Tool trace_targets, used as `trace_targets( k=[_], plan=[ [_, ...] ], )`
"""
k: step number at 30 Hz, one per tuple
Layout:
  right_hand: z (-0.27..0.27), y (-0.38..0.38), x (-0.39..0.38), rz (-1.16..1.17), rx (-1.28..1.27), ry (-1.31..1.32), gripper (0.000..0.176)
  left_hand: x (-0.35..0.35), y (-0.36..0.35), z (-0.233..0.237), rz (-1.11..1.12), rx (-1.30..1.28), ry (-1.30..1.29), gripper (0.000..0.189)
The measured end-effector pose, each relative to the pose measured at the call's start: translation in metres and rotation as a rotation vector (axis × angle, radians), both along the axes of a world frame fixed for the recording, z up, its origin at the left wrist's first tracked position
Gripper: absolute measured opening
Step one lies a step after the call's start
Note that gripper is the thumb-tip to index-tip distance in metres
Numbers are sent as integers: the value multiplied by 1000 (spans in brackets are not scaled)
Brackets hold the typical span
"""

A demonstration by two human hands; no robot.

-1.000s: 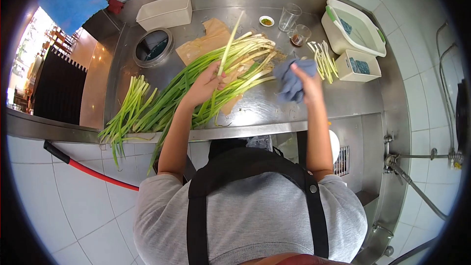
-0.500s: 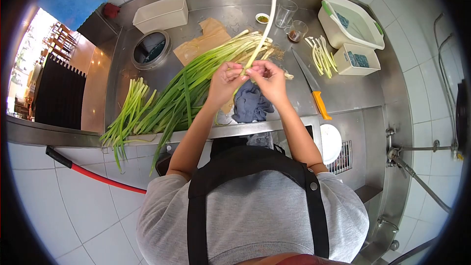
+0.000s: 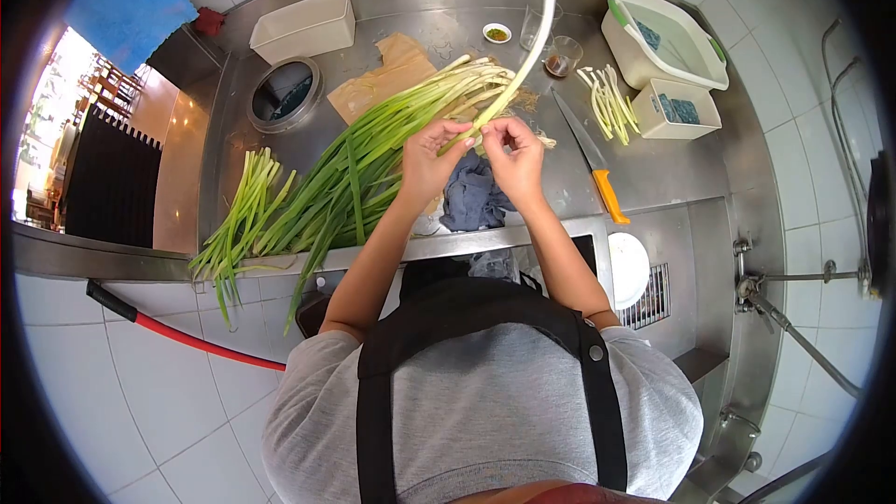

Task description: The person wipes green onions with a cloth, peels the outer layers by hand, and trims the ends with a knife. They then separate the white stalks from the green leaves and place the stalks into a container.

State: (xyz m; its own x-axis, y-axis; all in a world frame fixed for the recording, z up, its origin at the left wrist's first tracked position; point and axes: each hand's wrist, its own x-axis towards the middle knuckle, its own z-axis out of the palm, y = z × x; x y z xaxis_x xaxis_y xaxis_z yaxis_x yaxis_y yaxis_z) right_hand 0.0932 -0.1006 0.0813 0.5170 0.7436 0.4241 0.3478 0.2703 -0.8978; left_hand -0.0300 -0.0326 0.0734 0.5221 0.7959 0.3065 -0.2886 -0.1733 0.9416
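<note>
Both my hands hold one green onion stalk (image 3: pixel 515 75) above the steel counter (image 3: pixel 653 177), its white end pointing up and to the right. My left hand (image 3: pixel 429 161) grips the stalk lower down, and my right hand (image 3: pixel 515 157) pinches it just beside the left. Under my hands lies a crumpled grey-blue cloth (image 3: pixel 471 198). A big pile of green onions (image 3: pixel 373 154) spreads to the left of my hands. A smaller bunch (image 3: pixel 238 215) hangs over the counter's front edge.
A knife with an orange handle (image 3: pixel 590 157) lies right of my hands. Cut white pieces (image 3: pixel 607 101) sit beside two white tubs (image 3: pixel 665 42). Two glasses (image 3: pixel 553 42), a small dish (image 3: pixel 497 34), a white tray (image 3: pixel 304 26), brown paper (image 3: pixel 392 75) and a round hole (image 3: pixel 285 91) stand behind.
My right hand dropped the cloth onto the counter and joined my left hand on the stalk. The stalk's white end has tipped further right. The knife came into view.
</note>
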Motion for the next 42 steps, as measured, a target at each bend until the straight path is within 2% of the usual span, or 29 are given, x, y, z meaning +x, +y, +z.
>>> trace_targets(
  k=[2,5,8,10,13,17,19,21,24,26,28,30,31,33,36,42],
  plan=[
    [1,1,1,-46,89,-36,0,1,0,1,-4,3,3,19],
    [11,-2,11,-128,153,-134,4,-2,0,4,19,79,38,19],
    [31,-5,51,-376,254,-338,5,-12,4,5,88,117,108,18],
    [40,-11,95,-544,319,-377,4,-19,10,4,143,129,154,17],
    [54,-34,155,-820,453,-248,3,-29,17,9,216,160,247,16],
    [62,-58,169,-941,496,-172,4,-32,26,6,250,211,281,17],
    [51,-64,167,-918,434,-200,4,-32,33,4,221,59,219,18],
    [29,-65,159,-655,336,-70,6,-29,36,3,188,35,170,18],
    [-26,-61,143,-273,-213,-181,8,-24,32,9,131,-28,109,18],
    [-34,-56,119,-74,-475,-256,6,-19,28,13,104,-65,96,18],
    [-22,-45,82,-46,-339,-271,16,-15,24,13,60,-70,127,18],
    [-25,-26,64,95,-210,-31,20,-8,16,14,22,-70,129,17],
    [-16,-19,51,89,-210,-28,20,-5,11,14,-11,-73,130,17],
    [10,-10,31,175,-124,303,17,0,2,13,-38,-60,149,17],
    [12,-1,29,246,-167,232,17,2,-2,12,-87,-57,145,17],
    [23,-7,25,403,-133,288,14,-14,5,19,-153,-188,161,15]
  ],
)
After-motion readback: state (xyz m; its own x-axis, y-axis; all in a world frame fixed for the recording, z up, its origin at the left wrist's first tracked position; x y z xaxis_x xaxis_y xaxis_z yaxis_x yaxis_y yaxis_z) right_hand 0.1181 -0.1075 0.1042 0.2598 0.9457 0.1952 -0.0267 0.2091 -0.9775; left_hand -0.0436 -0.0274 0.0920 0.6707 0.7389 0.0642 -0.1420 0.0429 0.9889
